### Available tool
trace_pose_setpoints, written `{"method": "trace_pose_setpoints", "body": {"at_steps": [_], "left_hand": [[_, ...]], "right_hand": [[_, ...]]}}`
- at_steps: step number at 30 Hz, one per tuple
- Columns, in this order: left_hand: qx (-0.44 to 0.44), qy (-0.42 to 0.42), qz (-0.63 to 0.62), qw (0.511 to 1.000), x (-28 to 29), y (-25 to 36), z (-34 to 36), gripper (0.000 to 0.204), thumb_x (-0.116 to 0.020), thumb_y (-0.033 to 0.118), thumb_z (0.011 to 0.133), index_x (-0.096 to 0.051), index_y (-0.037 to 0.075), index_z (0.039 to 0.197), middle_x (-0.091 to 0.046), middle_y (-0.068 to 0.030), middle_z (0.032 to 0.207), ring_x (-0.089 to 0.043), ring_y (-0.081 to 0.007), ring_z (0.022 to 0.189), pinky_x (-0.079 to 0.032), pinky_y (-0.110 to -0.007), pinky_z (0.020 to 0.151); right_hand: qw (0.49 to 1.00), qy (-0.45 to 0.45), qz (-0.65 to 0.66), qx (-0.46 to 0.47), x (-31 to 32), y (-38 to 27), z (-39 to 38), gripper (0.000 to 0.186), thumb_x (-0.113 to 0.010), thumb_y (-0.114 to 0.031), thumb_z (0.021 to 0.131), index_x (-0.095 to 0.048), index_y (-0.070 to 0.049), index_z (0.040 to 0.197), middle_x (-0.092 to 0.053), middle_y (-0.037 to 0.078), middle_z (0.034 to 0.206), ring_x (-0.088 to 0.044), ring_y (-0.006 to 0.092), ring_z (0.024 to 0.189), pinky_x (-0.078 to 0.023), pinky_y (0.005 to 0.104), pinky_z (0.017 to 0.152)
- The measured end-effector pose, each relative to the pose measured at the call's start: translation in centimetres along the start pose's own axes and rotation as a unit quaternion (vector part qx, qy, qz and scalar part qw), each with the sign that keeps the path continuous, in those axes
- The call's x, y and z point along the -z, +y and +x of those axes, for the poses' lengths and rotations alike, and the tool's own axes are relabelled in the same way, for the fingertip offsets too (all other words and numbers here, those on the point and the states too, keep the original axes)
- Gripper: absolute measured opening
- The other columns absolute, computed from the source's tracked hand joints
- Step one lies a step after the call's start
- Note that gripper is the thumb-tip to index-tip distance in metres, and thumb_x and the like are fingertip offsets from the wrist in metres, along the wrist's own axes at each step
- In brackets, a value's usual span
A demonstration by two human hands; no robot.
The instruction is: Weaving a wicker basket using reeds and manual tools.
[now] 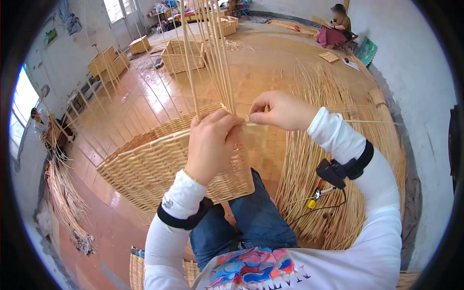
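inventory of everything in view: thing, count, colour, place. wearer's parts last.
Unfinished basket: 1, tan, in front of wearer
Upright rods: many, pale tan, above basket rim
Pale strand: 1, tan, at right fingertips
Reed pile: 1, straw, right floor
Reed bundle: 1, straw, left floor
Tool: 1, red and yellow parts, by reed pile
Other baskets: several, tan, far floor
Seated person: 1, pink lower garment, upper right
Green panel: 1, right wall
Back clutter: too small to count
Left hand: 1, bare, at basket rim
Right hand: 1, bare, right of left hand
Wrist straps: 2, black, over white sleeves
Jeans: blue, below basket
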State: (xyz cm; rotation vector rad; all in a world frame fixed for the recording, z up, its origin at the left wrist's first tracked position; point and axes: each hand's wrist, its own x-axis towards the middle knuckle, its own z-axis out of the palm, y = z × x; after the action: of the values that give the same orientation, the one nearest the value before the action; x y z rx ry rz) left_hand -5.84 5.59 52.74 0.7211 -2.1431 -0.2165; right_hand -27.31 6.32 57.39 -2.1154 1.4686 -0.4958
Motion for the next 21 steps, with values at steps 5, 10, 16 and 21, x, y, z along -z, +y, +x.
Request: {"method": "trace_pose_setpoints", "body": {"at_steps": [5,10,16,21], "left_hand": [[0.054,-0.036,-0.022,0.998,0.6,-1.2,2.4,0.011,-0.063,0.013,0.083,-0.07,0.008,0.09,-0.064,-0.0067,0.084,-0.062,-0.0266,0.081,-0.042,-0.04,0.076],[0.048,-0.044,-0.039,0.997,1.4,-1.6,4.1,0.012,-0.065,0.005,0.083,-0.069,-0.001,0.093,-0.064,-0.011,0.084,-0.063,-0.0259,0.075,-0.049,-0.034,0.069],[0.047,-0.04,-0.017,0.998,0.4,-0.8,4.4,0.013,-0.065,0.005,0.082,-0.07,0.002,0.094,-0.063,-0.0113,0.083,-0.063,-0.0266,0.076,-0.049,-0.035,0.07],[0.003,-0.016,-0.021,1.0,0.3,-0.5,4.1,0.011,-0.064,0.003,0.082,-0.069,0.001,0.091,-0.065,-0.0114,0.084,-0.064,-0.029,0.075,-0.049,-0.035,0.07]], "right_hand": [[0.911,0.294,-0.238,0.164,-3.4,-1.5,-4.0,0.025,-0.061,-0.025,0.092,-0.069,-0.001,0.091,-0.068,0.007,0.083,-0.06,0.0119,0.068,-0.047,0.031,0.059],[0.872,0.201,0.444,-0.044,-5.2,0.9,-3.4,0.036,-0.055,-0.035,0.098,-0.064,-0.001,0.096,-0.067,0.006,0.083,-0.059,0.0085,0.066,-0.047,0.0248,0.059],[0.933,0.317,0.156,0.073,-3.4,-0.4,-3.9,0.031,-0.054,-0.03,0.099,-0.061,0.0,0.102,-0.067,0.009,0.084,-0.063,0.0184,0.07,-0.049,0.0282,0.066],[0.94,0.257,-0.087,0.208,0.6,-1.0,-1.5,0.025,-0.055,-0.024,0.097,-0.057,0.0,0.105,-0.064,0.013,0.084,-0.065,0.0287,0.075,-0.05,0.0334,0.07]]}}
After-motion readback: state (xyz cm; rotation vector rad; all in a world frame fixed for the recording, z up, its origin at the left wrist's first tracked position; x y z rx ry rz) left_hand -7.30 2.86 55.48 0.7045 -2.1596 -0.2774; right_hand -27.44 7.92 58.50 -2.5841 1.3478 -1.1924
